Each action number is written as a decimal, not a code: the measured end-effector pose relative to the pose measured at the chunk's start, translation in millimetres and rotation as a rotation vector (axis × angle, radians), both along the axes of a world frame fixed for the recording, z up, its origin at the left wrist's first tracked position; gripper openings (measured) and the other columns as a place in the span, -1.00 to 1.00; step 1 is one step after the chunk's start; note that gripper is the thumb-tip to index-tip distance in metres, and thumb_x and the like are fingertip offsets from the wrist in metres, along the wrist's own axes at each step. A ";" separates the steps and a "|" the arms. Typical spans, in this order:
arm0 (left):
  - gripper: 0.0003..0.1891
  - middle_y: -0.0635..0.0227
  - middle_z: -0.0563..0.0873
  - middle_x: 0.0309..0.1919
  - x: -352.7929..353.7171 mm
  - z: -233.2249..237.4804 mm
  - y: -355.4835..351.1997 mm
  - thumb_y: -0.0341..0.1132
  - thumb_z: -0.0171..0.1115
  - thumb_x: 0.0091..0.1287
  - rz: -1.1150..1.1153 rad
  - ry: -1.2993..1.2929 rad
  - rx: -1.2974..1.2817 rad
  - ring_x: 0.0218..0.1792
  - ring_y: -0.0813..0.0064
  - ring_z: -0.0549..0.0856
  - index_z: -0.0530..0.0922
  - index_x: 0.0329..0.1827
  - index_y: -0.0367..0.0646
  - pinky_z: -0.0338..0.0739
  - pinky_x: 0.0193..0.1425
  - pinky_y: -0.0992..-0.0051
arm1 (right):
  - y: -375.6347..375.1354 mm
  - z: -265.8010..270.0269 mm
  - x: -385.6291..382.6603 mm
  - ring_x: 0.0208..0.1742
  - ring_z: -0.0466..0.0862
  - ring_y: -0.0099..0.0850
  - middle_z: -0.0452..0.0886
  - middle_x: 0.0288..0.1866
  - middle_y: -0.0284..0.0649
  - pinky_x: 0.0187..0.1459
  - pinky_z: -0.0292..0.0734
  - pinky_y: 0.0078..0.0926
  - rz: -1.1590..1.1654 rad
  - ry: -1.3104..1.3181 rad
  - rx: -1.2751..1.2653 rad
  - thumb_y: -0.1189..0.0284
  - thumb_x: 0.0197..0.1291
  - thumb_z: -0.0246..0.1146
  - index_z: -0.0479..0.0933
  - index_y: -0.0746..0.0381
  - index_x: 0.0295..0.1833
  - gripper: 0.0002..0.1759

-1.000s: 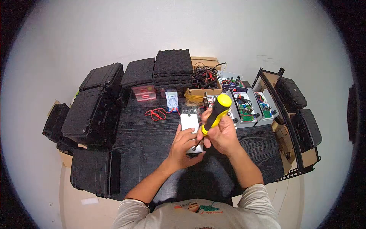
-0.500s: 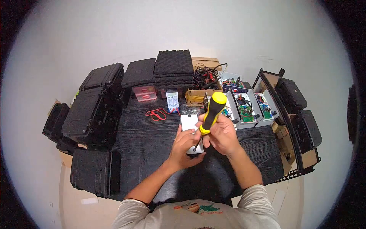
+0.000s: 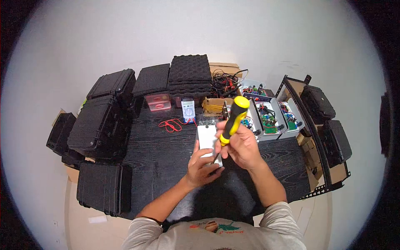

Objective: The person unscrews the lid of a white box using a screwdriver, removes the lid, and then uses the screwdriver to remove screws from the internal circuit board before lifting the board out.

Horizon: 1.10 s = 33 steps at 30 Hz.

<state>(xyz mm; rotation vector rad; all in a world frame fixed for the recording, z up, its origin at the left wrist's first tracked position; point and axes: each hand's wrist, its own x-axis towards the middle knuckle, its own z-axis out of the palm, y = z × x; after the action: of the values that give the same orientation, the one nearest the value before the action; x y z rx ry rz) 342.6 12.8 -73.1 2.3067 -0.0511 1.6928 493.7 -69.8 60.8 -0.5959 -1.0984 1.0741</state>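
Observation:
A white rectangular box (image 3: 207,137) lies on the black table (image 3: 162,154) in front of me. My left hand (image 3: 201,166) grips the box's near end, thumb on its left edge. My right hand (image 3: 239,146) is closed around a yellow and black screwdriver (image 3: 232,118), held steeply with the yellow butt up. The tip points down at the near right corner of the box, partly hidden by my fingers.
Black hard cases (image 3: 102,121) crowd the table's left side, with foam pads (image 3: 189,73) at the back. A multimeter (image 3: 188,110) with red leads (image 3: 171,124) lies behind the box. Open white boxes with circuit boards (image 3: 268,116) and a black rack (image 3: 316,125) stand at the right.
My left hand has slid back a little toward the near end of the box, uncovering more of its white top. The screwdriver has stayed upright over the near corner, shifting only slightly.

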 end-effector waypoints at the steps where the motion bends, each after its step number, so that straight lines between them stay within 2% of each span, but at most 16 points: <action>1: -0.55 0.43 0.67 -0.04 -0.4 1.3 -0.6 -0.35 0.74 -0.05 0.016 0.009 0.009 0.17 0.03 0.72 0.60 -0.17 0.06 0.18 0.50 -0.55 | 0.0 1.4 -0.4 -0.16 0.74 -0.34 0.56 0.19 -0.07 -0.40 0.64 -0.62 0.007 0.018 0.008 0.14 0.52 0.27 0.38 0.29 0.34 -0.47; 3: -0.61 0.44 0.66 -0.06 0.0 1.3 -1.3 -0.34 0.75 -0.07 0.031 0.009 0.012 0.18 0.03 0.72 0.64 -0.28 0.06 0.19 0.50 -0.55 | 0.0 4.1 -1.2 -0.16 0.74 -0.31 0.59 0.21 0.00 -0.36 0.67 -0.59 0.020 0.054 0.025 0.12 0.57 0.19 0.32 0.29 0.39 -0.46; 5: -0.64 0.44 0.67 -0.05 0.7 0.0 -1.8 -0.33 0.76 -0.09 0.032 -0.007 0.000 0.19 0.04 0.71 0.65 -0.37 0.05 0.17 0.51 -0.55 | 0.5 3.6 -4.3 -0.16 0.74 -0.31 0.59 0.21 0.00 -0.36 0.67 -0.58 -0.009 0.079 0.067 0.12 0.57 0.20 0.29 0.29 0.40 -0.44; 7: -0.64 0.43 0.68 -0.04 -0.8 1.7 -2.0 -0.34 0.76 -0.09 0.018 0.010 -0.006 0.20 0.04 0.71 0.67 -0.33 0.06 0.18 0.50 -0.56 | -1.8 1.4 -4.2 -0.17 0.74 -0.31 0.59 0.21 0.00 -0.37 0.67 -0.57 -0.129 -0.104 0.072 0.11 0.57 0.19 0.30 0.29 0.40 -0.44; 9: -0.64 0.43 0.68 -0.04 -1.1 1.8 -1.9 -0.35 0.76 -0.09 0.008 0.009 -0.006 0.20 0.05 0.71 0.69 -0.30 0.06 0.18 0.49 -0.57 | -2.3 -1.5 -0.2 -0.18 0.75 -0.31 0.58 0.21 0.00 -0.38 0.67 -0.56 -0.137 -0.188 0.077 0.10 0.56 0.20 0.31 0.29 0.39 -0.43; 13: -0.65 0.45 0.69 -0.06 -0.6 2.0 -2.3 -0.35 0.73 -0.05 0.012 -0.013 0.009 0.17 0.13 0.71 0.74 -0.21 0.08 0.23 0.49 -0.54 | 1.0 -1.7 6.5 -0.18 0.76 -0.31 0.59 0.16 -0.03 -0.39 0.66 -0.55 0.025 -0.030 -0.009 0.10 0.49 0.31 0.31 0.29 0.39 -0.38; 17: -0.66 0.44 0.69 -0.08 0.4 2.2 -2.7 -0.35 0.72 -0.02 0.023 -0.032 0.031 0.16 0.16 0.71 0.75 -0.19 0.09 0.26 0.49 -0.52 | -2.0 10.3 -1.7 -0.20 0.77 -0.32 0.63 0.04 -0.06 -0.44 0.64 -0.56 0.039 0.121 -0.040 0.10 0.41 0.41 0.31 0.31 0.36 -0.32; 20: -0.66 0.42 0.69 -0.07 0.5 2.9 -2.6 -0.35 0.72 -0.02 0.031 -0.038 0.043 0.15 0.16 0.72 0.76 -0.19 0.09 0.26 0.49 -0.51 | -1.4 9.2 -10.4 -0.25 0.77 -0.34 0.66 -0.06 -0.08 -0.49 0.59 -0.58 -0.107 -0.025 0.120 0.07 0.40 0.40 0.32 0.31 0.33 -0.32; 23: -0.67 0.41 0.70 -0.07 -1.1 3.9 -4.1 -0.36 0.73 -0.03 0.035 -0.019 0.022 0.14 0.16 0.72 0.77 -0.21 0.08 0.27 0.49 -0.51 | 0.4 -5.4 1.8 -0.27 0.77 -0.36 0.66 -0.09 -0.11 -0.54 0.53 -0.62 -0.083 -0.156 0.090 0.06 0.37 0.43 0.32 0.31 0.30 -0.31; 24: -0.67 0.41 0.70 -0.06 -1.3 4.7 -4.5 -0.36 0.73 -0.04 0.035 -0.018 0.019 0.14 0.16 0.72 0.77 -0.23 0.07 0.26 0.49 -0.52 | 1.4 -6.9 4.3 -0.26 0.77 -0.39 0.69 -0.08 -0.10 -0.51 0.50 -0.65 -0.046 -0.166 0.108 0.05 0.44 0.36 0.33 0.30 0.31 -0.36; 27: -0.69 0.41 0.70 -0.06 -0.7 4.7 -5.1 -0.36 0.74 -0.05 0.033 -0.014 0.015 0.14 0.17 0.72 0.77 -0.26 0.06 0.25 0.48 -0.53 | -2.2 1.6 0.7 -0.27 0.75 -0.41 0.71 -0.01 -0.05 -0.48 0.50 -0.65 0.019 0.018 -0.026 0.04 0.52 0.26 0.33 0.29 0.33 -0.40; 28: -0.69 0.41 0.70 -0.06 -0.7 2.4 -4.1 -0.36 0.74 -0.05 0.035 -0.009 0.018 0.14 0.17 0.72 0.77 -0.27 0.05 0.25 0.48 -0.53 | -1.2 -2.2 2.9 -0.28 0.74 -0.40 0.72 0.05 0.00 -0.45 0.51 -0.64 0.029 -0.001 0.009 0.04 0.58 0.17 0.35 0.28 0.32 -0.45; 31: -0.69 0.42 0.71 -0.07 -0.8 2.6 -2.8 -0.36 0.74 -0.06 0.028 -0.015 0.026 0.14 0.18 0.72 0.76 -0.28 0.06 0.25 0.48 -0.54 | -1.9 1.2 -1.7 -0.27 0.75 -0.39 0.68 0.05 -0.07 -0.48 0.47 -0.67 0.058 0.113 0.064 0.08 0.54 0.25 0.38 0.26 0.31 -0.48; 33: -0.69 0.42 0.71 -0.07 -0.6 4.4 -2.6 -0.37 0.74 -0.06 0.024 -0.025 0.028 0.15 0.18 0.72 0.76 -0.28 0.06 0.25 0.48 -0.54 | -1.9 -0.1 -1.6 -0.27 0.75 -0.38 0.64 0.04 -0.12 -0.50 0.46 -0.68 -0.061 -0.049 0.072 0.11 0.51 0.30 0.39 0.26 0.29 -0.48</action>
<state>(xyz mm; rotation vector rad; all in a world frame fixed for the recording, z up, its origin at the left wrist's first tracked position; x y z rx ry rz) 342.0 10.2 -68.7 2.3157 -0.0531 1.7429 492.2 -71.7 60.8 -0.5970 -1.1498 0.9673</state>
